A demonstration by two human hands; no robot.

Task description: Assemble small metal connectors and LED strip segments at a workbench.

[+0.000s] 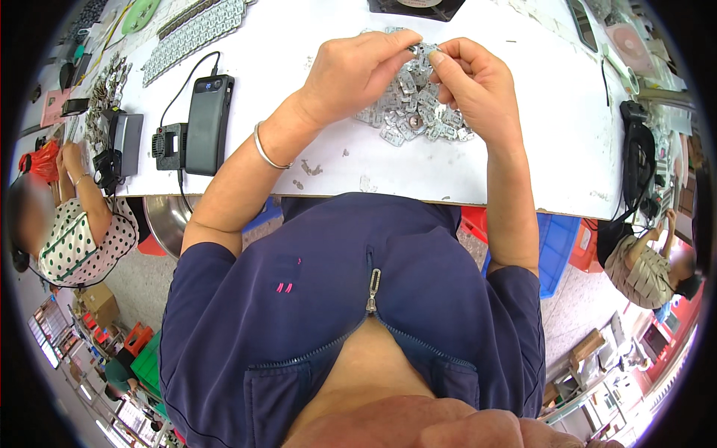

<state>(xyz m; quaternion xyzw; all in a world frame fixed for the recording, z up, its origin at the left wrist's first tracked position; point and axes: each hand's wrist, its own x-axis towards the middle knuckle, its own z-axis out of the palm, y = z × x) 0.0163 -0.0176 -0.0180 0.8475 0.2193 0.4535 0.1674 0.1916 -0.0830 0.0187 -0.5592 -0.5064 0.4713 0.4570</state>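
Note:
My left hand [355,75], with a silver bangle [267,146] on its wrist, is closed, its thumb and fingertips pinched at one end of a small flat metal part [426,49]. The other end sits between the thumb and bent fingers of my right hand [478,84]. Both hands hover above a loose pile of similar silvery stamped metal parts [414,119] on the white table [336,168]. My fingers cover some of the held part, so its full shape is hidden.
Neat rows of metal parts [196,43] lie far left. Nearer stand a black power bank [210,123] and a small black device [170,146], joined by cable. A black fan-like unit [418,7] is at the far edge. Other people work on both sides.

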